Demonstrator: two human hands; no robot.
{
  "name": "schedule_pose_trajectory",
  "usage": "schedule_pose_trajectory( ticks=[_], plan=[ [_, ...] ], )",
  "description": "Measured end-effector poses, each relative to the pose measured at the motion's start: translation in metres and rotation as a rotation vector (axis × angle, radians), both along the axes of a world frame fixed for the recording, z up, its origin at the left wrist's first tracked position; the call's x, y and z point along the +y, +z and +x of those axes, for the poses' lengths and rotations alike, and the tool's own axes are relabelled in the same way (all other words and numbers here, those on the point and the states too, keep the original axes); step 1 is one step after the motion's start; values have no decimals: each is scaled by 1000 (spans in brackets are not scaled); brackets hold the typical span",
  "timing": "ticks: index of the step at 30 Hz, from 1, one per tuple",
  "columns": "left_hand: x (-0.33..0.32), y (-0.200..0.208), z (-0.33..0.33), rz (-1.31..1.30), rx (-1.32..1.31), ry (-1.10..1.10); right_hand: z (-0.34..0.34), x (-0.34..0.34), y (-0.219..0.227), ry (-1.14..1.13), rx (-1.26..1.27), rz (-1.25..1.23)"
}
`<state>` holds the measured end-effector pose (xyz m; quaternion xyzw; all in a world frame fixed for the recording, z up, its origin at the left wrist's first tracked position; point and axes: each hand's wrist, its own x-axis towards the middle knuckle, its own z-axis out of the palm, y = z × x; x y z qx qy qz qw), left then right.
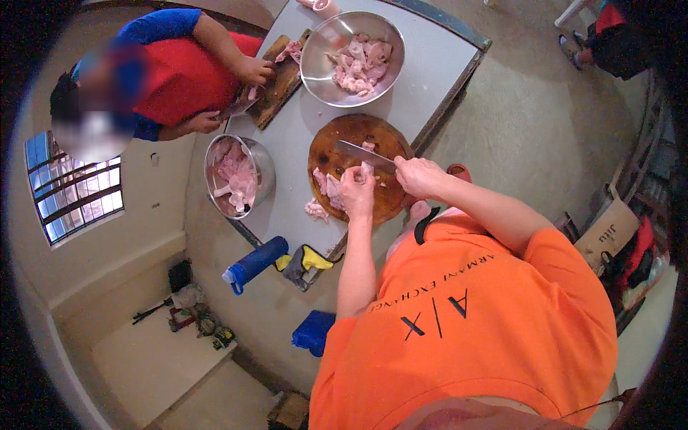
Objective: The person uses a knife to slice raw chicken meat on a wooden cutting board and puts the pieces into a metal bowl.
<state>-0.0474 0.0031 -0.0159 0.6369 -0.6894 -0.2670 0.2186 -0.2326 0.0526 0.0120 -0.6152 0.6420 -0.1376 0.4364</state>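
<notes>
A round wooden cutting board [333,136] lies on the light table in front of me. My right hand [421,177] is closed round the handle of a knife [365,154], its blade stretching left across the board. Just below the blade, my left hand [357,190] pinches a small piece of raw chicken [367,170]. Beyond the blade lies another small chicken piece [368,146]. More chicken pieces [321,179] rest on the board left of my left hand, and a pale heap of trimmings [316,210] sits on the table by the board's left edge.
A wide steel bowl [309,75] of cut chicken stands beyond the board; a steel pot [264,175] of chicken stands left. Across the table, a person in red and blue [179,86] works with a knife at a rectangular board [276,104]. A blue bottle [258,264] and yellow-grey cloth [308,261] lie at the near left corner.
</notes>
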Motion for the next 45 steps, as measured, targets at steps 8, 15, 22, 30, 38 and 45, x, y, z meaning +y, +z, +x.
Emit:
schedule_pose_trajectory(
  ticks=[8, 15, 22, 30, 38, 45],
  plan=[
    [-1, -2, 1, 0, -24, 3, -10, 14, 4, 1, -66, 122],
    [-2, -6, 7, -32, 11, -18, 11, -22, -8, -2, -82, 75],
    [1, -1, 3, 13, 97, 2, -5, 8, 2, 4, -120, 180],
    [-1, -18, 12, -56, 33, -36, 15, -20, -16, -6, -115, 142],
    [7, -3, 4, -52, 53, -45, -2, 25, -2, -17, -120, 128],
    [8, 1, 6, -76, 21, -82, 18, -8, -14, -39, -117, 16]
  ],
)
